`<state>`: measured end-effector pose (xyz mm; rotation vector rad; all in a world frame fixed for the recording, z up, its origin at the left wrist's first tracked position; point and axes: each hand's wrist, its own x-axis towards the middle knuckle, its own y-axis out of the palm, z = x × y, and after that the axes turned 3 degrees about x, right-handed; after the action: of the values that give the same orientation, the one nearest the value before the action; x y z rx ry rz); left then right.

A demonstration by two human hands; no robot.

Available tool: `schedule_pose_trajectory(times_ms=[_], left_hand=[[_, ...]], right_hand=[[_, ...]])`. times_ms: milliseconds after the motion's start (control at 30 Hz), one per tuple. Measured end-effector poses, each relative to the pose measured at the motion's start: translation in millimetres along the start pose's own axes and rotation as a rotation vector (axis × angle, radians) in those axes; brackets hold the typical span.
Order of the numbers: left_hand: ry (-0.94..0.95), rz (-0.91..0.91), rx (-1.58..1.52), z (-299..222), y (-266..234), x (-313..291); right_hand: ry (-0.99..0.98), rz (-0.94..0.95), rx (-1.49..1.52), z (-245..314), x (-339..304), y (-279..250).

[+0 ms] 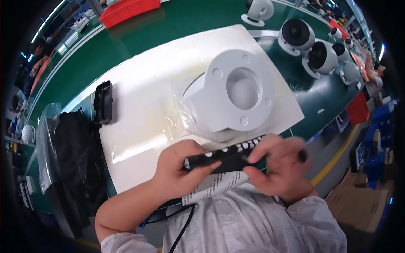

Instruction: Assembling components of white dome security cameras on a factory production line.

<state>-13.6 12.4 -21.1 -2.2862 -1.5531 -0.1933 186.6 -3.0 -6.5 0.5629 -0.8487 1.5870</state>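
Note:
My left hand (181, 166) is closed on a black sticker sheet (232, 162) with rows of white round spots along its upper side. My right hand (280, 166), partly smeared by motion, has thumb and forefinger close together at the sheet's right part; what they pinch is too small to make out. A small black round piece (302, 156) sits at one of its fingers. Below the sheet hangs white paper (215, 185) with lines of print. Beyond my hands, a white camera housing (263, 86) lies with its ring-shaped base turned up, on clear plastic wrap (179, 111).
A white board (139, 84) covers part of the green table (177, 21). A black open tray (103, 103) stands at its left edge, near black bags (78, 152). Several white camera units (297, 36) stand at the far right. A red bin (128, 10) is at the back.

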Motion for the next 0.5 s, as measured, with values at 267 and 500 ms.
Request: schedule_pose_trajectory(times_ms=[267, 500], left_hand=[[0.228, 0.007, 0.091, -1.4, -5.3, 6.3], [0.42, -0.092, 0.195, 11.4, -3.4, 4.5]], right_hand=[[-0.031, 0.061, 0.11, -29.7, 93.7, -30.9], [0.431, 0.257, 0.159, -30.4, 130.1, -32.5]])
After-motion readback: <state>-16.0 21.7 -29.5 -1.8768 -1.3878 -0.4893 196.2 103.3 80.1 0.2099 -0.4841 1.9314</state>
